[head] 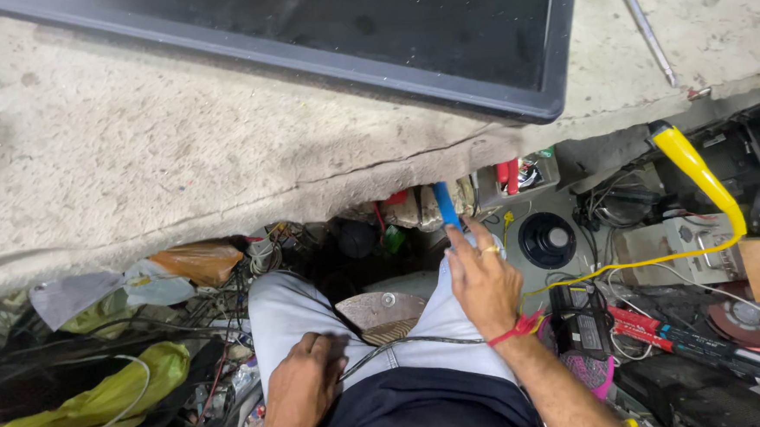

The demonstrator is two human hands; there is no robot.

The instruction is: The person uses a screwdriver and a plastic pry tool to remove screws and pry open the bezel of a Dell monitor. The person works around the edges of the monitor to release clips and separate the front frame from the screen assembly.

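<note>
My right hand (482, 279) is closed around a blue-handled tool (445, 205) that points up toward the underside of the worn grey-covered bench (178, 155). A red thread is tied at that wrist and a ring sits on one finger. My left hand (300, 389) rests flat on my left thigh, fingers loosely spread, holding nothing. A thin grey cable (404, 344) runs across my lap between the two hands. A flat dark screen panel (370, 23) lies on top of the bench.
A yellow-handled tool (698, 171) with a yellow wire juts in at the right. Under the bench lie tangled wires, a black round speaker (547, 239), red markers (508, 176), plastic bags (103, 393), and a metal rod (643, 22) on the bench top.
</note>
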